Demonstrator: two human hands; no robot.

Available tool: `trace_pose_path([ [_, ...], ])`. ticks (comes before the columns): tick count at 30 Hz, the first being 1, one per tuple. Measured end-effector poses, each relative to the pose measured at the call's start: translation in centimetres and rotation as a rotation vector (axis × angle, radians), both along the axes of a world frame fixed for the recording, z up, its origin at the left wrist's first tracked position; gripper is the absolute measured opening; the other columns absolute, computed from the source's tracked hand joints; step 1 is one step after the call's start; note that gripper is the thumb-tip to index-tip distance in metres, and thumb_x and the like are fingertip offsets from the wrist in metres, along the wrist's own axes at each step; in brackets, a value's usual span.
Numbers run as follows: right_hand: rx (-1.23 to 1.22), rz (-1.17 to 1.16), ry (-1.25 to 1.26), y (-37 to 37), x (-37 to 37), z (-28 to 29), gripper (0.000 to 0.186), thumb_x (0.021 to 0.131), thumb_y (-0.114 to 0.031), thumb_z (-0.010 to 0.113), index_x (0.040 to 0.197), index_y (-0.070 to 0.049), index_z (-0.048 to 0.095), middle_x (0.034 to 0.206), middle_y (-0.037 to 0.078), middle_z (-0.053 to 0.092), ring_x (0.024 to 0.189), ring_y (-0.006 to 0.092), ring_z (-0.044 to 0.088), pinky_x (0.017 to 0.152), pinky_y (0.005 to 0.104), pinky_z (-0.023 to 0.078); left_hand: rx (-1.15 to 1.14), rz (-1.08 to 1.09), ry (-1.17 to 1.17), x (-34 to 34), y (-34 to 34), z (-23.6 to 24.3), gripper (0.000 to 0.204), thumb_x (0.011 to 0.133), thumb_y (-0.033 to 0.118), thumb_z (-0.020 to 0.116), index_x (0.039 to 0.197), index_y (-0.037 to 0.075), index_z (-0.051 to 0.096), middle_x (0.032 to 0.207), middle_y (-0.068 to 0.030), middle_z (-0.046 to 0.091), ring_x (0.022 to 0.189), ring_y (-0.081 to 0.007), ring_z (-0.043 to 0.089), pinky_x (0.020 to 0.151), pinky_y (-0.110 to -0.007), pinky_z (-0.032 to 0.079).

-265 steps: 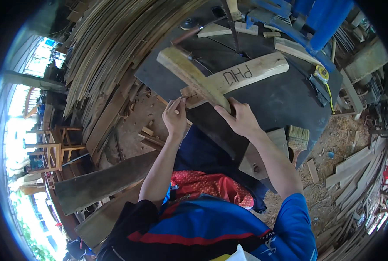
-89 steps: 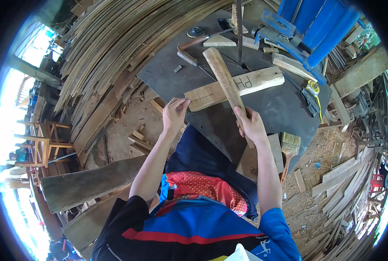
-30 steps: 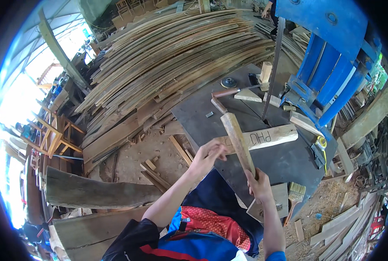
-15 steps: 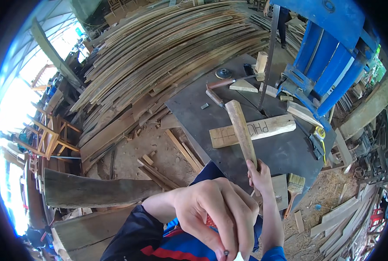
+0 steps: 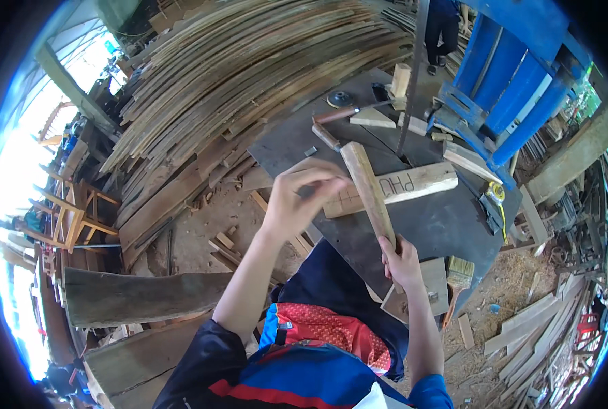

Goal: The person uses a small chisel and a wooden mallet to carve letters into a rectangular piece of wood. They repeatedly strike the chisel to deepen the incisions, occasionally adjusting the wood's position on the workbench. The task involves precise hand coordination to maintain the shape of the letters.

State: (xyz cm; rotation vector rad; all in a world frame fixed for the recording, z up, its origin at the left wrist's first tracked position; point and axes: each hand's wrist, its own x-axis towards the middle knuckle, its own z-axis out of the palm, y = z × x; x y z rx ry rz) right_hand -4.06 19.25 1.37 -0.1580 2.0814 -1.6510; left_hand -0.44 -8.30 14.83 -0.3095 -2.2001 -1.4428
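My right hand (image 5: 401,261) is wrapped round the lower end of a wooden stick (image 5: 365,180), which points away from me over the dark table. Beside the upper part of that stick is my left hand (image 5: 307,194), slightly blurred, its fingertips pinched together; whatever they hold is too small to make out. Under the stick lies a short wooden board (image 5: 426,185) with dark hand lettering. A flat square piece of wood (image 5: 416,290) rests at the table's near edge, below my right hand, next to a paintbrush (image 5: 461,273) with pale bristles.
On the dark tabletop (image 5: 447,232) stand a hammer-like tool (image 5: 325,135), wood offcuts (image 5: 373,118) and a yellow tape measure (image 5: 496,192). A saw blade (image 5: 413,82) runs upright beside the blue machine (image 5: 501,88). Stacked planks (image 5: 249,82) fill the left; another person (image 5: 441,34) stands beyond.
My left hand has moved forward from close to me, where it pinched a small dark-tipped thing, to beside the stick. My right hand still grips the stick. The other person shows more fully.
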Motion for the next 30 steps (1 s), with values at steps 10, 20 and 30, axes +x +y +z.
trace_pose_path([
  [10,0.079,0.021,0.01,-0.4,0.3,0.6,0.046,0.104,-0.044,0.068,0.096,0.001,0.065,0.063,0.004,0.058,0.044,0.0126,0.056,0.041,0.0309,0.042,0.159,0.346,-0.456,1.2,-2.2,-15.4,0.021,0.098,0.014,0.077,0.111,-0.002,0.077,0.101,-0.007,0.079,0.095,-0.0095,0.071,0.087,-0.027,0.056],
  [20,0.317,0.066,0.304,-0.2,-0.4,-1.2,0.075,0.098,-0.068,0.059,0.106,0.005,0.074,0.098,0.032,0.073,0.099,0.0488,0.072,0.087,0.0541,0.058,0.078,0.358,-0.393,-1.6,-1.4,-17.1,0.018,0.102,0.007,0.07,0.115,-0.005,0.071,0.112,-0.0119,0.075,0.106,-0.0173,0.07,0.095,-0.032,0.055],
  [30,0.211,-0.122,0.307,-1.0,0.8,-1.5,0.061,0.092,-0.057,0.072,0.101,0.003,0.074,0.097,0.027,0.075,0.097,0.0467,0.073,0.086,0.0531,0.06,-0.266,0.274,-0.276,-2.9,-5.4,-18.9,0.034,0.107,0.025,0.064,0.121,-0.005,0.072,0.111,-0.0195,0.075,0.097,-0.0296,0.072,0.085,-0.038,0.057],
])
